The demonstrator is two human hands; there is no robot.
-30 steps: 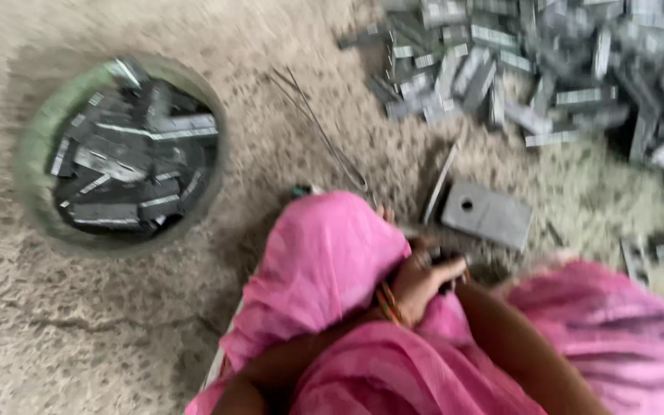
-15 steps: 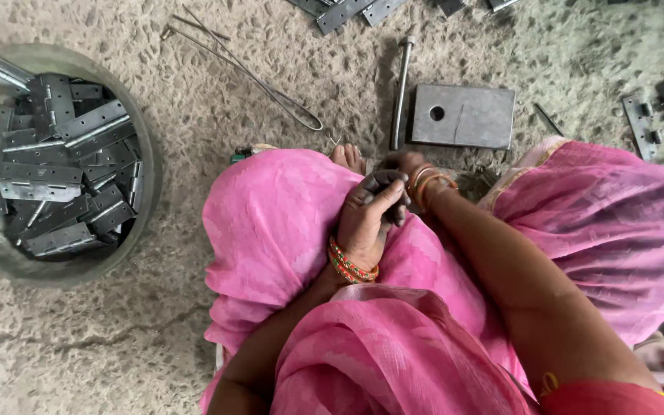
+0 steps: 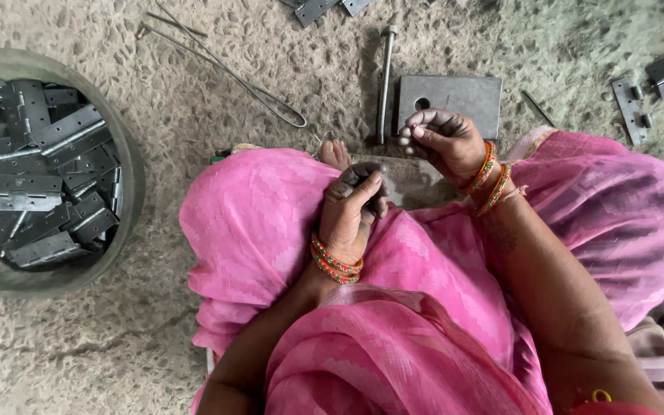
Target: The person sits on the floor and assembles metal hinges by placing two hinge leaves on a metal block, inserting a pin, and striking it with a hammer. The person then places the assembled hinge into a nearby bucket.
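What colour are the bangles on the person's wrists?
Orange-red and green, stacked on both the left wrist's bangles and the right wrist's bangles; the head view shows them clearly.

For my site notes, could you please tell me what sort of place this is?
Probably an informal floor-level metal hardware workshop: a round basin of grey metal hinges, a square grey steel plate with a hole and a long steel bolt lie on rough concrete floor.

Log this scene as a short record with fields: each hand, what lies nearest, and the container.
left hand: fingers curled on a small dark piece over the lap, too hidden to identify
right hand: fingertips pinched, above the grey square metal plate with a hole
beside plate: long steel bolt
container: round grey-green tub of flat steel hinges
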